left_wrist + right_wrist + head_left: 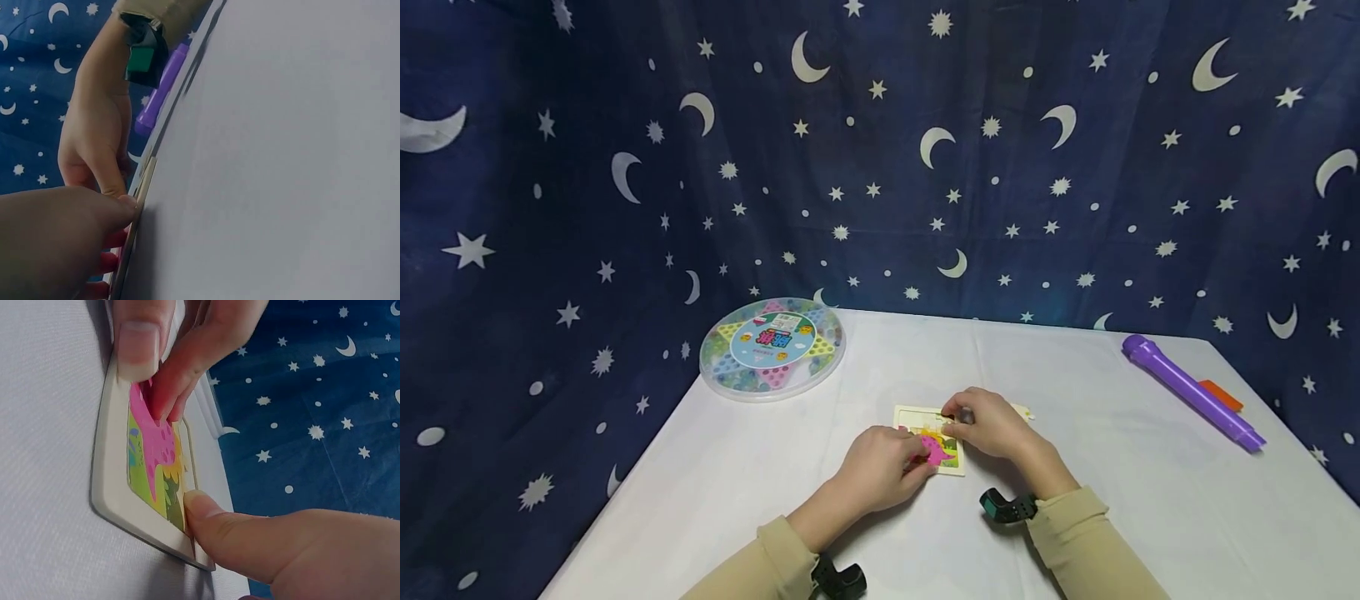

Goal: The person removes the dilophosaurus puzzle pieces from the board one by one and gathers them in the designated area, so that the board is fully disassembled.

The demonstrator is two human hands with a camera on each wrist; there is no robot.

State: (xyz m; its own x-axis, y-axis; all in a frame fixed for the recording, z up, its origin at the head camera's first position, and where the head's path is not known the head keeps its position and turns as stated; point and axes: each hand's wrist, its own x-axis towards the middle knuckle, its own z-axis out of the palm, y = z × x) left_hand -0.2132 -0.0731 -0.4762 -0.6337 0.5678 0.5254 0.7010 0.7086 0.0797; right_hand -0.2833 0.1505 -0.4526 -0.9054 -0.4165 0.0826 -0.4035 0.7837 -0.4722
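Note:
A small wooden jigsaw puzzle (953, 468) with a pale frame lies on the white table. Its picture shows a pink dinosaur (161, 440) over green and yellow. My left hand (883, 468) grips the near left side, thumb on the frame and fingertips on the pink part. At the far right side, my right hand (992, 423) pinches a small puzzle piece, of which only a dark sliver shows between thumb and index finger. In the right wrist view the right thumb (203, 506) lies at the picture's edge; the index fingertip is hidden. Bare wood shows along the far part.
Pale loose pieces (1024, 412) lie just behind my right hand. A round clear game box (772, 387) sits at the back left. On the right lie a purple stick-shaped toy (1187, 390) and an orange object (1221, 395). A starry blue curtain (880, 158) hangs behind the table.

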